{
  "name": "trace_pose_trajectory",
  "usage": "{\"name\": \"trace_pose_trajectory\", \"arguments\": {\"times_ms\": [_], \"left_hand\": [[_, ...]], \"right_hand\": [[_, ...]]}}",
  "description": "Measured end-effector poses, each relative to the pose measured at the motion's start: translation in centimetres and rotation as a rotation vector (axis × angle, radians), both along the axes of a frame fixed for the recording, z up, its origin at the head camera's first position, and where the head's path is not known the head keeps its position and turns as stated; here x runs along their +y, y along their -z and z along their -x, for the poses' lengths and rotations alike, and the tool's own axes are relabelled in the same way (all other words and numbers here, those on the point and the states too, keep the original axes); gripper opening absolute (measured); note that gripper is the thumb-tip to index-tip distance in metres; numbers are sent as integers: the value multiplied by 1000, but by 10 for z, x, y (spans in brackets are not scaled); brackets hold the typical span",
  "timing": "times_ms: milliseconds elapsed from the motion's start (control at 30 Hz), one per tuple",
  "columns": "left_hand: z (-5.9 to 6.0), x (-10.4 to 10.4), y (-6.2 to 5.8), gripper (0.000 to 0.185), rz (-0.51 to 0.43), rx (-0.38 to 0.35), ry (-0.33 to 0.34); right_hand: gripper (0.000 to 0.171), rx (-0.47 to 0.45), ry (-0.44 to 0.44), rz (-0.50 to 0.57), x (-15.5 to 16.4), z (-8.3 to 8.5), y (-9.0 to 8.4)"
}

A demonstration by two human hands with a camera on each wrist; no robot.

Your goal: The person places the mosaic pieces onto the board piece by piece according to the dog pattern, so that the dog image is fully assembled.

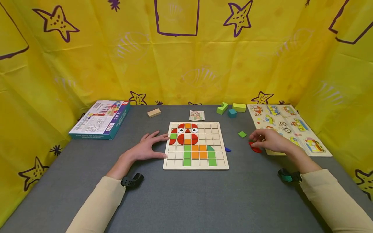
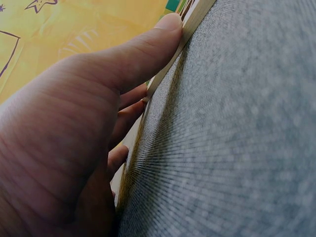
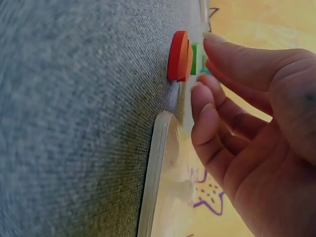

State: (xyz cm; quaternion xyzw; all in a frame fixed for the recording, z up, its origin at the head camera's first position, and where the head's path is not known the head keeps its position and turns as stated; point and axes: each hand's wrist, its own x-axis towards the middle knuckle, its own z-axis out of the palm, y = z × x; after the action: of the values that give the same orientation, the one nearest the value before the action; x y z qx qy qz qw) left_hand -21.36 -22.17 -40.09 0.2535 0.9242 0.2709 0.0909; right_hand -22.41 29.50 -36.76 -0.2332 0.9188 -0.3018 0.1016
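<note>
A square wooden grid board (image 1: 209, 134) lies mid-table, with red, orange, green and white shaped tiles (image 1: 195, 151) set in part of its cells. My left hand (image 1: 145, 147) touches the board's left edge, thumb and fingers spread. In the left wrist view, the thumb (image 2: 153, 47) rests against the board's side. My right hand (image 1: 271, 140) hovers at a small pile of red pieces (image 1: 255, 149). Seen from the right wrist, its thumb and bent fingers (image 3: 210, 121) stand apart from the red pieces (image 3: 177, 57), holding nothing. A green tile (image 1: 242, 134) lies nearby.
A picture puzzle board (image 1: 313, 145) lies under and behind the right hand. A blue piece (image 1: 228, 149) sits by the grid board's right edge. Behind are a picture card (image 1: 197, 115), a wooden block (image 1: 153, 112), green blocks (image 1: 239, 107) and a teal cube (image 1: 232, 113). A box (image 1: 100, 118) is far left.
</note>
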Motion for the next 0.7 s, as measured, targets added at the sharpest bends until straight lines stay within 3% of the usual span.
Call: {"name": "trace_pose_trajectory", "arguments": {"times_ms": [333, 533, 700], "left_hand": [[0, -1, 0, 79, -10, 9, 14], [0, -1, 0, 80, -3, -4, 9], [0, 0, -1, 80, -6, -9, 3]], "right_hand": [[15, -11, -29, -56, -5, 6, 5], [11, -32, -19, -27, -11, 7, -4], [10, 9, -9, -12, -27, 13, -11]]}}
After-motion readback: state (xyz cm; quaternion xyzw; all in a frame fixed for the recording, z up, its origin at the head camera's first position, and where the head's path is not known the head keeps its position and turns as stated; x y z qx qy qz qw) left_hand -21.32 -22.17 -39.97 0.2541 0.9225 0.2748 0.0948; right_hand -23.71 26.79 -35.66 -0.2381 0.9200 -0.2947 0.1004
